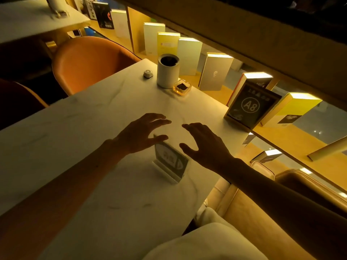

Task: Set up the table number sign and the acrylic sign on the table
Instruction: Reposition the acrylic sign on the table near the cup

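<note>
Containers first: white cylinder canister point(167, 71) sits at about 12 o'clock on the marble table point(78, 128), open top, dark inside, can't tell what's in it. Touching its base at 4 o'clock is a small clear dish point(182, 87) with some dark crumbly stuff in it. Little white button thing point(148, 73) just left of the canister. Acrylic sign point(171, 161) stands upright in its white base mid-table, between the 2 hands. Left hand point(142, 134) hovers at its 10 o'clock, fingers spread, thumb near the top edge, gripping nothing. Right hand point(202, 145) at its 2 o'clock, also spread and empty. Table number sign point(252, 106), marked A8, stands at the table's 2 o'clock edge, leaning against the books point(189, 55).
</note>
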